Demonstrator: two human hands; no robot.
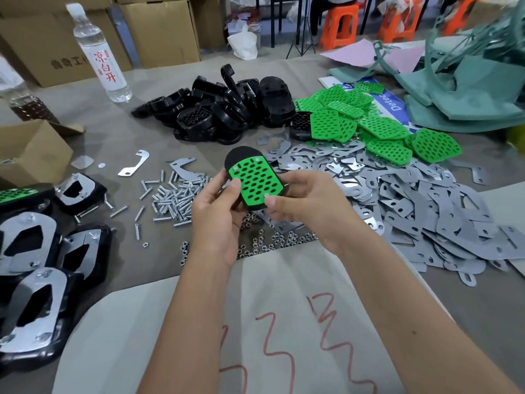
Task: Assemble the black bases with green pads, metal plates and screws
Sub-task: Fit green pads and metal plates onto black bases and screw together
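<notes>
Green pad (255,182) seated on black base (241,155), lifted above screws (173,200). Left hand (216,214) grips the edge; right hand (306,206) pinches the corner, apparently to align holes.

The black base (241,155) held above the screw heap (173,199) looked like matt plastic, and the green pad (255,183) seated on it was smooth, slightly shiny plastic pierced with oval holes. The screws were bright, polished metal. Right of that heap, the metal plates (397,200) showed a dull grey, satin finish. Left of it, the finished assemblies (31,280) combined glossy black plastic with mirror-bright plates. Behind the heap, a clear plastic bottle (99,52) stood before brown, matt cardboard boxes (159,27).
</notes>
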